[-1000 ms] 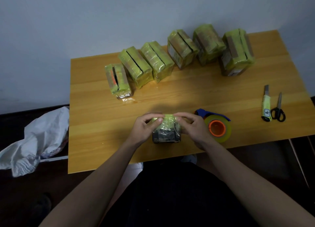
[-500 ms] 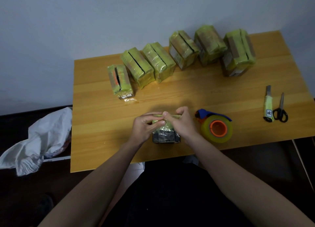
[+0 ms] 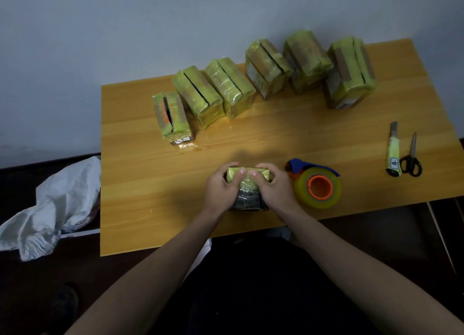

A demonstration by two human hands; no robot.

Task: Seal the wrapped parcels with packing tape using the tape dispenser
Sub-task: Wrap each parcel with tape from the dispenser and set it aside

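Parcel [image 3: 247,184] gripped by left hand [image 3: 221,186] and right hand [image 3: 276,187], tape dispenser [image 3: 317,184] beside

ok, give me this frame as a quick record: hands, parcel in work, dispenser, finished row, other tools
left hand: grips the parcel's left side, thumb on top
right hand: grips its right side, thumb on top
parcel in work: near table edge, yellow-green wrap on top, dark near face
tape dispenser: lying just right of the right hand, untouched
finished row: six wrapped parcels along the far edge
utility knife: far right, beside scissors
table: wooden
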